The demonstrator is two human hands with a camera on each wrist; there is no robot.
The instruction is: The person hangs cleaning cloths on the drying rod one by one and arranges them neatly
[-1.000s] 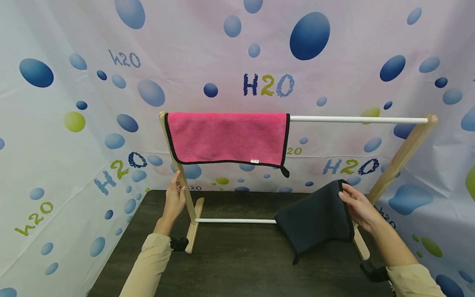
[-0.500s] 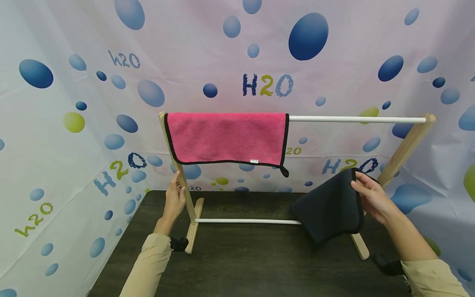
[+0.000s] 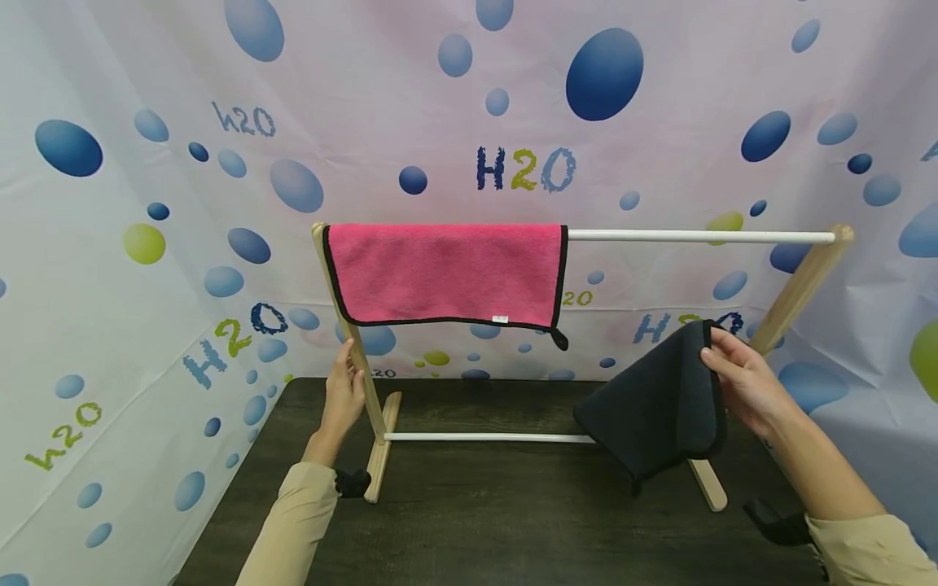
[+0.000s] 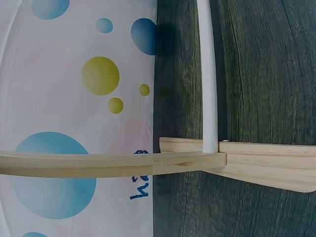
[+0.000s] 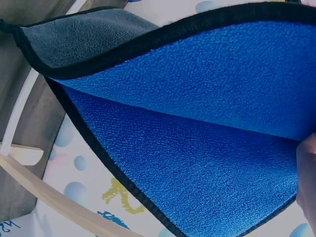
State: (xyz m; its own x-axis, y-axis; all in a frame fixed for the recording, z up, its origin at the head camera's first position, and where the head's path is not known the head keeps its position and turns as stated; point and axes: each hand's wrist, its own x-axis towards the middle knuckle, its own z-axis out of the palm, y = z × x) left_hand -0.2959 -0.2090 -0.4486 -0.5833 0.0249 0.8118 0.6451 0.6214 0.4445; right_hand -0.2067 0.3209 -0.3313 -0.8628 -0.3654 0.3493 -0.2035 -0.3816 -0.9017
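A folded microfiber cloth [image 3: 652,403], dark grey outside with black edging, hangs from my right hand [image 3: 751,382], which pinches its upper right edge. In the right wrist view its bright blue inner side [image 5: 197,108] shows between the two layers, part of my hand at the right edge. My left hand [image 3: 343,399] holds the left wooden post [image 3: 364,374] of a drying rack, fingers partly behind it. A pink microfiber cloth [image 3: 447,277] with black edging is draped over the left part of the rack's white top bar [image 3: 696,236].
The lower white bar [image 3: 484,437] runs between the rack's wooden feet [image 3: 381,452]. The right post [image 3: 802,285] rises behind my right hand. The rack stands on a dark wood table [image 3: 469,521] before a dotted H2O curtain [image 3: 440,106].
My right hand has moved right and slightly up with the grey cloth, uncovering more of the lower bar. My left hand has stayed at the left post.
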